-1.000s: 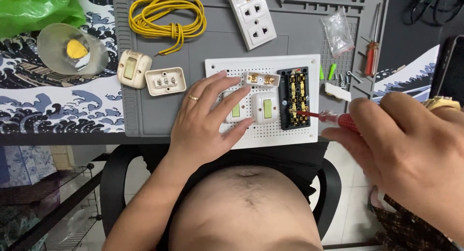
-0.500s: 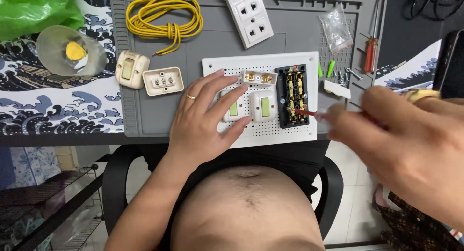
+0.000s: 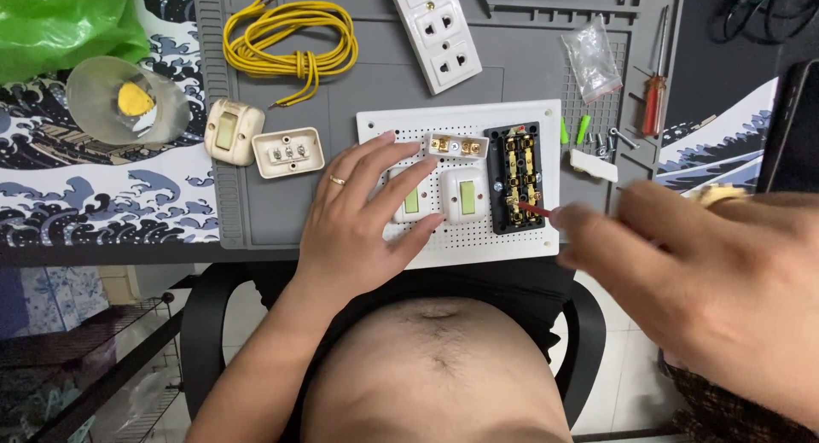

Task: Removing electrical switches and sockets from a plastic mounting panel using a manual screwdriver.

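A white perforated board (image 3: pixel 512 243) lies on the grey work mat (image 3: pixel 375 93). On it sit two white switches with green rockers (image 3: pixel 466 195), a small brass terminal strip (image 3: pixel 456 145) and a black block with brass contacts (image 3: pixel 517 177). My left hand (image 3: pixel 363 225) rests flat on the board's left part, fingers spread over one switch. My right hand (image 3: pixel 708 281) is blurred at the right and holds a red-handled screwdriver (image 3: pixel 536 211) whose tip meets the black block's lower contacts.
On the mat lie a yellow wire coil (image 3: pixel 290 42), a white triple socket strip (image 3: pixel 435 29), a cream switch (image 3: pixel 229 131), an open terminal base (image 3: pixel 287 151), a bag of screws (image 3: pixel 590 59), loose screws and a second red screwdriver (image 3: pixel 653 93). A green bag (image 3: pixel 60 20) lies far left.
My right hand has shifted slightly and turned, blurred with motion, while the screwdriver tip stays at the black block. My left hand stays on the board.
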